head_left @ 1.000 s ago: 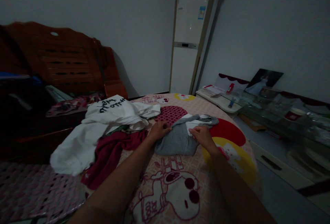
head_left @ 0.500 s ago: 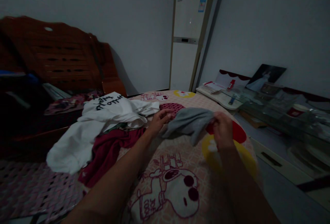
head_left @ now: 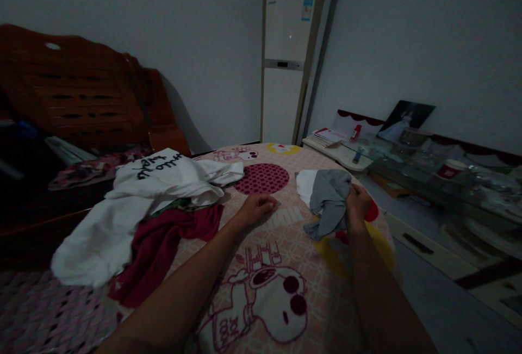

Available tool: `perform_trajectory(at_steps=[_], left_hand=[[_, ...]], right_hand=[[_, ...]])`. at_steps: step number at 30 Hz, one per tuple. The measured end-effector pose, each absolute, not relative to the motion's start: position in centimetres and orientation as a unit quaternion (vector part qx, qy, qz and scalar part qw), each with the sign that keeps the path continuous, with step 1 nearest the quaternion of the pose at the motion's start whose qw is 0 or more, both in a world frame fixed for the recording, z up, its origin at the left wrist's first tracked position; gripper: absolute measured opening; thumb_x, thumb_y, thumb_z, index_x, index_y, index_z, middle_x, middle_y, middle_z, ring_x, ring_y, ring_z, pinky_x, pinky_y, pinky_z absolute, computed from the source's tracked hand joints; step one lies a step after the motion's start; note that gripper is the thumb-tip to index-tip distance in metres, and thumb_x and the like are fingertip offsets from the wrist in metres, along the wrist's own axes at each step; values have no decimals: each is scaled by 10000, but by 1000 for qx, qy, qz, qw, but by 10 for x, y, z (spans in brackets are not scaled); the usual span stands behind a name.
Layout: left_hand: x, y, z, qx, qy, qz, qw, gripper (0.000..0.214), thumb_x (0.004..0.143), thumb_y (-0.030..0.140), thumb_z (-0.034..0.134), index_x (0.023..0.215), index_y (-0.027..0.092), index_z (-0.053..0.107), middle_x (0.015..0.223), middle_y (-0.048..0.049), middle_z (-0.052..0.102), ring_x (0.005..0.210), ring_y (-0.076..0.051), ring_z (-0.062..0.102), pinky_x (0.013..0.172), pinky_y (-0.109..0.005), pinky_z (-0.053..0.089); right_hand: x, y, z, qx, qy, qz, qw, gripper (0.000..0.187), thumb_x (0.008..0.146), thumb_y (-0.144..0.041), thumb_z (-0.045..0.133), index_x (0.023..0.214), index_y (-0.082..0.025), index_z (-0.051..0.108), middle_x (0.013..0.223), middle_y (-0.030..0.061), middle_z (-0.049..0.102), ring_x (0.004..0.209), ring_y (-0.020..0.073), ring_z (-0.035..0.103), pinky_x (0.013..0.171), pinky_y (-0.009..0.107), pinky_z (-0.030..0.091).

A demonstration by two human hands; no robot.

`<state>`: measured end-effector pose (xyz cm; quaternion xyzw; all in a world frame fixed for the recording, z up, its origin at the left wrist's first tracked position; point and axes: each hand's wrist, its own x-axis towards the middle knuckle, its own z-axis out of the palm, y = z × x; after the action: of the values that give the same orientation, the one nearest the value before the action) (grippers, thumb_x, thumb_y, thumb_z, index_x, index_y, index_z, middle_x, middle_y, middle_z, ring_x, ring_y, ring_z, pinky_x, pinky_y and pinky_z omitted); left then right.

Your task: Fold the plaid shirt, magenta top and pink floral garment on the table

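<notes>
My right hand [head_left: 358,204] grips a small grey garment with a white part [head_left: 326,199] and holds it just above the right side of a round table under a pink cartoon cloth [head_left: 261,299]. The garment hangs crumpled from the fingers. My left hand [head_left: 256,207] rests on the cloth near the table's middle, fingers loosely curled with nothing in them, close to a dark red garment [head_left: 163,240]. A pile of white clothes [head_left: 155,185], one with black lettering, lies further left.
A wooden bench [head_left: 81,93] stands at the left with items on it. A tall white air conditioner [head_left: 285,55] stands in the corner. A low glass-topped cabinet [head_left: 428,174] with papers, a photo and cups runs along the right wall.
My right hand has lifted the grey garment off the table's middle and carried it to the right. My left hand let go of it and now rests on the cloth.
</notes>
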<state>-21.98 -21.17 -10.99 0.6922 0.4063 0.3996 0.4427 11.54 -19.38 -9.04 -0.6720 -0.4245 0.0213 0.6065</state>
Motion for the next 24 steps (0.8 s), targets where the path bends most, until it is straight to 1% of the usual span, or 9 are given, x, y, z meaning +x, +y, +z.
perform_trajectory(at_steps=[4, 6, 8, 10, 12, 16, 19, 21, 24], left_hand=[[-219, -211, -112, 694, 410, 401, 435, 275, 753, 329, 627, 881, 118, 748, 746, -54, 684, 651, -128, 557, 585, -222, 408], [-219, -211, -111, 691, 408, 402, 441, 267, 750, 312, 620, 876, 113, 747, 737, -51, 679, 644, -126, 551, 591, -224, 407], [-218, -212, -110, 691, 407, 400, 443, 260, 754, 301, 613, 871, 111, 747, 727, -46, 672, 638, -122, 545, 592, -223, 401], [-218, -214, -109, 695, 405, 398, 440, 252, 758, 299, 608, 856, 113, 747, 713, -39, 661, 633, -120, 538, 586, -221, 394], [-218, -215, -107, 699, 404, 398, 435, 249, 761, 296, 604, 851, 114, 748, 714, -37, 658, 638, -122, 538, 585, -220, 395], [-220, -215, -107, 713, 403, 392, 420, 269, 771, 294, 603, 894, 110, 755, 738, -44, 671, 663, -135, 554, 608, -231, 415], [-221, -215, -107, 717, 405, 384, 418, 281, 770, 311, 610, 895, 107, 756, 745, -48, 677, 675, -145, 571, 622, -241, 428], [-221, -216, -105, 716, 405, 382, 422, 280, 765, 318, 618, 889, 109, 755, 749, -49, 683, 686, -148, 581, 632, -242, 434], [-222, -218, -103, 709, 407, 390, 424, 270, 762, 318, 622, 875, 114, 757, 726, -41, 678, 670, -139, 572, 624, -235, 428]], right_hand=[[90, -207, -73, -638, -525, -56, 561, 416, 857, -481, 493, 993, -149, 702, 1034, 152, 708, 994, 282, 619, 928, 430, 464], [75, -216, -69, -627, -575, -94, 517, 458, 856, -492, 542, 1105, -131, 676, 1208, 191, 639, 1115, 310, 568, 984, 472, 434], [60, -224, -67, -616, -629, -137, 455, 436, 867, -435, 573, 1172, -133, 651, 1392, 210, 511, 1251, 335, 477, 1038, 502, 387], [45, -232, -66, -600, -675, -169, 394, 358, 906, -366, 544, 1161, -141, 654, 1452, 196, 463, 1299, 342, 426, 1065, 507, 357], [30, -239, -65, -589, -709, -184, 340, 325, 926, -356, 530, 1133, -141, 659, 1397, 186, 526, 1271, 344, 444, 1069, 497, 350], [10, -245, -70, -623, -740, -157, 200, 443, 854, -376, 649, 1189, -88, 622, 1325, 244, 565, 1222, 377, 481, 1033, 498, 366], [6, -243, -77, -653, -739, -117, 120, 284, 858, -254, 615, 1081, -82, 659, 1183, 240, 634, 1144, 359, 537, 995, 483, 379], [8, -239, -83, -654, -739, -97, 129, 158, 864, -163, 561, 959, -110, 676, 1065, 209, 674, 1080, 332, 569, 964, 456, 391], [13, -230, -88, -639, -730, -53, 239, 126, 842, -142, 563, 745, -177, 635, 875, 165, 685, 965, 309, 602, 895, 429, 413]])
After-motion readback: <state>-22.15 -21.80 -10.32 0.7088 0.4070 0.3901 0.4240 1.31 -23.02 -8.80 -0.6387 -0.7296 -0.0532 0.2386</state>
